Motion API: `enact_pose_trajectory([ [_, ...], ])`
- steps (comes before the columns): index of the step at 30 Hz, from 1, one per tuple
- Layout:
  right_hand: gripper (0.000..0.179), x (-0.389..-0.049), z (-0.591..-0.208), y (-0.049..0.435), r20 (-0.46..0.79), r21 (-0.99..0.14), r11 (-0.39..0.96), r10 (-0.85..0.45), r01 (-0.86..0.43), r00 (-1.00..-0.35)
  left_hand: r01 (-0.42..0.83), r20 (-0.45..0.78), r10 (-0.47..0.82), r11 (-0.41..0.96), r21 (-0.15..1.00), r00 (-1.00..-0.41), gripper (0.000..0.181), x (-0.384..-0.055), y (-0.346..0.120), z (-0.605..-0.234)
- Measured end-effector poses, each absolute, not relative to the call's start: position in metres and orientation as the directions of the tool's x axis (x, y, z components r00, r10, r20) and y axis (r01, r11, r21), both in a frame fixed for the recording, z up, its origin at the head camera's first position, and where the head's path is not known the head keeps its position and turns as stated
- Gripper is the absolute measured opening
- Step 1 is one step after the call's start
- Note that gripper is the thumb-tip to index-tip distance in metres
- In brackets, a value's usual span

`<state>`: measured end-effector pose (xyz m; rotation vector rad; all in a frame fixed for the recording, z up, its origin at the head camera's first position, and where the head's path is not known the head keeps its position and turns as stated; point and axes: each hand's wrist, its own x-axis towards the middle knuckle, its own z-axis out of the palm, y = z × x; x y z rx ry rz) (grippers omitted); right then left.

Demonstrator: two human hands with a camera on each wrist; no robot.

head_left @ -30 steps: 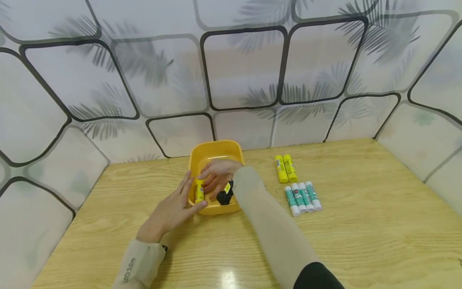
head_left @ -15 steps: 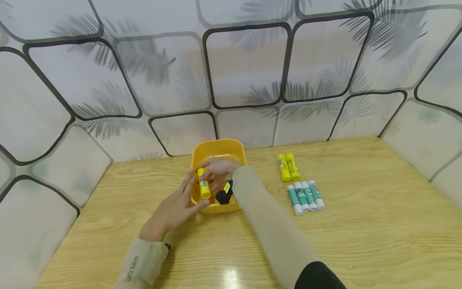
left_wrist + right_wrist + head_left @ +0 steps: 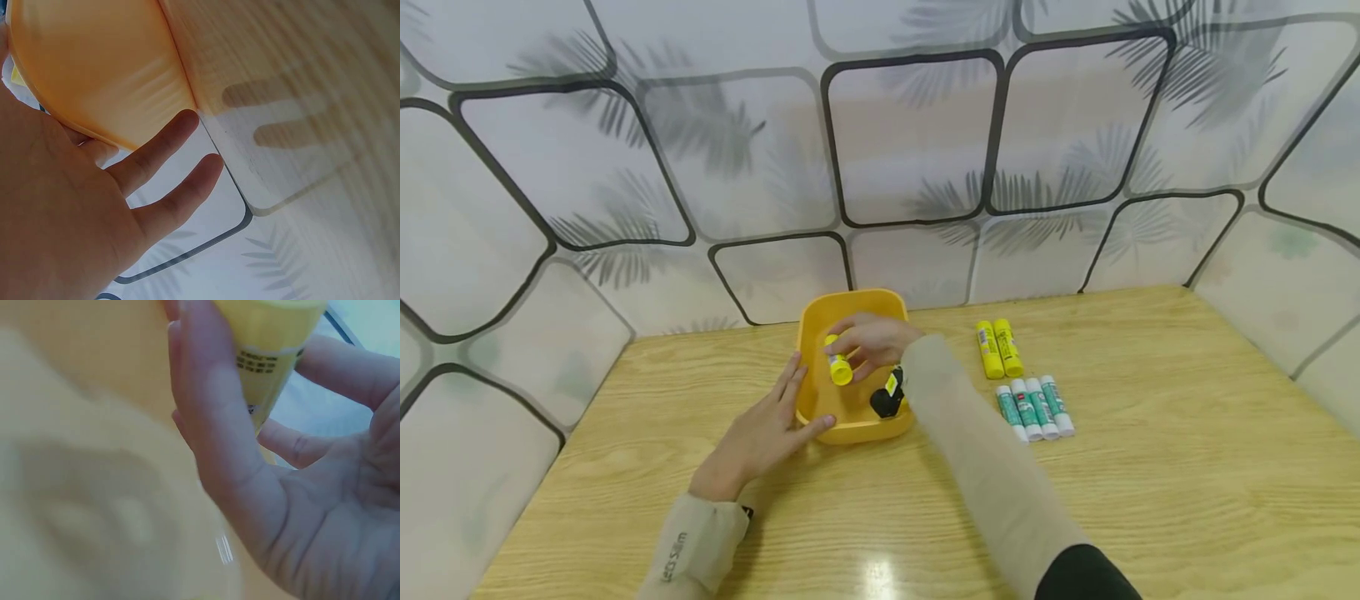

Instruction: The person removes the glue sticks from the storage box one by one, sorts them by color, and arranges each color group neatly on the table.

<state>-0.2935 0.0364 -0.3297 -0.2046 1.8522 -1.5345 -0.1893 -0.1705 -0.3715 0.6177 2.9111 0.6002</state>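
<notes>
A yellow glue stick point(image 3: 839, 369) hangs tilted over the inside of an orange-yellow plastic bin point(image 3: 857, 431). My right hand point(image 3: 880, 339) pinches it between thumb and fingers, and the right wrist view shows dark printing on the yellow barrel of the glue stick point(image 3: 265, 362). At the bin's near left corner lies my left hand point(image 3: 760, 443), its fingers mostly straight along the left side and its thumb at the front rim. In the left wrist view two extended fingers point(image 3: 165, 150) of that hand stand beside the bin's outer wall point(image 3: 119, 81).
On the wooden table point(image 3: 1150, 483) right of the bin lie two yellow glue sticks point(image 3: 1000, 348) side by side. Several green-and-white glue sticks point(image 3: 1036, 408) lie in a row in front of them, near my right forearm. A patterned wall covering point(image 3: 910, 150) rises close behind the bin.
The yellow glue stick stood at the bin's left side; my right hand has taken hold of it, tilted it and moved it up and to the right. The left hand stays at the bin.
</notes>
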Motion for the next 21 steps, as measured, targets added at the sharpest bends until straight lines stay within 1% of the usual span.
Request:
enact_pose_trajectory([
  [4,0.060,-0.294,-0.327,0.045,-0.409,-0.912,0.268,-0.536,0.311,-0.738,0.364,-0.027,0.407,0.843,0.397,-0.913,0.093,-0.190,-0.171,-0.372],
  [10,0.072,-0.293,-0.322,0.058,-0.398,-0.917,0.263,-0.551,0.300,-0.733,0.350,-0.043,0.400,0.844,0.405,-0.916,0.094,-0.190,-0.169,-0.372],
  [16,0.074,-0.293,-0.321,0.070,-0.365,-0.929,0.272,-0.570,0.250,-0.736,0.353,-0.037,0.401,0.842,0.409,-0.915,0.095,-0.189,-0.170,-0.372],
  [21,0.075,-0.290,-0.320,0.078,-0.362,-0.929,0.282,-0.548,0.242,-0.754,0.351,-0.039,0.401,0.842,0.410,-0.915,0.094,-0.190,-0.171,-0.372],
])
